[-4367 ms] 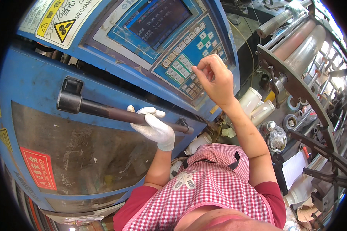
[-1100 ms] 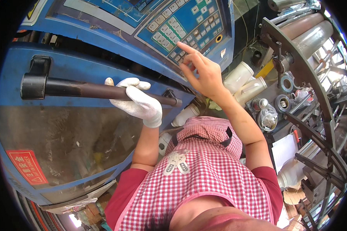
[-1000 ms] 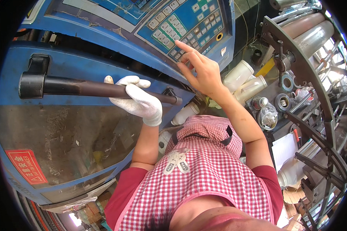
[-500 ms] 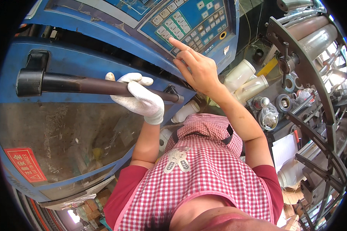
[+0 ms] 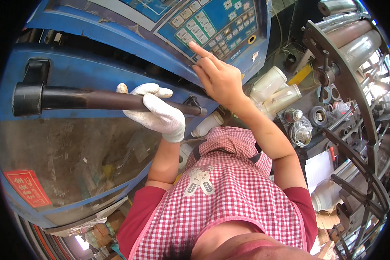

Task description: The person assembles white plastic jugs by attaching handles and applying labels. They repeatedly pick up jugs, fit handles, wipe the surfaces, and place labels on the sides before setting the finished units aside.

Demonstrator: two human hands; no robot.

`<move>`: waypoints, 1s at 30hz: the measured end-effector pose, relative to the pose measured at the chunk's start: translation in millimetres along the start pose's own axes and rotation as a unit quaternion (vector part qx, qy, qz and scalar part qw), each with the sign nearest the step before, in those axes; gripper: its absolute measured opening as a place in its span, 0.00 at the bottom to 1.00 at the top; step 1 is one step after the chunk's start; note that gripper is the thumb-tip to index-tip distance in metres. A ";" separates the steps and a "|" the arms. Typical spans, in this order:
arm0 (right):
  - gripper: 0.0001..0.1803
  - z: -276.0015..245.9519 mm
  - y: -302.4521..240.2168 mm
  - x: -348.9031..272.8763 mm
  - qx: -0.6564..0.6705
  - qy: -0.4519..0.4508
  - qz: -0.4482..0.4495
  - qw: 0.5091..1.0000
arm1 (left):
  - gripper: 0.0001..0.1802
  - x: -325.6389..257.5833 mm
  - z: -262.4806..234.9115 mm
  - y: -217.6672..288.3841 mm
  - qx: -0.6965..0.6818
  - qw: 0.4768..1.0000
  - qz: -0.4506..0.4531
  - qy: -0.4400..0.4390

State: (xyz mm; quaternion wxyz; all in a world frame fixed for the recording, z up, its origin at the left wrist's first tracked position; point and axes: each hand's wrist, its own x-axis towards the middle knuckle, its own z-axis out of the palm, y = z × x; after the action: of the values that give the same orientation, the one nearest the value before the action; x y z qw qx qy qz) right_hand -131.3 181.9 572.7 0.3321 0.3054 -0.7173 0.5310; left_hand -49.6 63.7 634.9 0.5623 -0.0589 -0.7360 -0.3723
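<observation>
My left hand (image 5: 167, 118), in a white glove with dirty fingertips, is closed around a dark brown door handle (image 5: 86, 98) on a blue machine door. The thumb lies across the front of the bar, with the fingers behind it. My right hand (image 5: 223, 82) is bare and holds nothing. Its index finger is stretched out, its tip at the lower left keys of a blue control panel (image 5: 229, 40); the other fingers are partly curled. Whether that fingertip presses a key or only hovers over it, I cannot tell.
The door's window (image 5: 73, 151) is grimy, with a red warning label (image 5: 28, 188) below left. To the right, whitish plastic containers (image 5: 268, 84) stand beside tape rolls (image 5: 319, 115) and a paper sheet (image 5: 319, 167). A dark metal frame (image 5: 355, 82) with rollers rises at the far right.
The near end of the handle sits slightly further left and lower in view, and my left hand has shifted a little left. My right index fingertip remains at the same keys.
</observation>
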 end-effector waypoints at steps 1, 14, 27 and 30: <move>0.08 1.4 -1.3 -0.8 -0.015 0.001 0.007 1.000 | 0.33 -0.1 -0.1 0.2 0.002 1.000 -0.007 0.004; 0.08 -22.6 16.2 31.5 0.000 0.059 -0.005 0.998 | 0.33 -0.3 2.7 1.8 0.001 1.000 -0.018 0.014; 0.08 -20.3 6.3 35.3 -0.031 0.054 -0.001 0.998 | 0.33 -1.1 -0.3 4.1 -0.007 0.999 -0.035 0.015; 0.08 -23.0 1.4 25.1 0.007 0.033 -0.002 0.999 | 0.33 0.1 1.8 1.7 -0.012 0.999 -0.028 0.013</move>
State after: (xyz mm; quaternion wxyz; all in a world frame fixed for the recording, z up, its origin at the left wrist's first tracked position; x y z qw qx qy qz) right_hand -143.8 202.3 597.1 0.3545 0.2910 -0.7017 0.5452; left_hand -50.2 66.0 635.6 0.5604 -0.0400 -0.7257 -0.3971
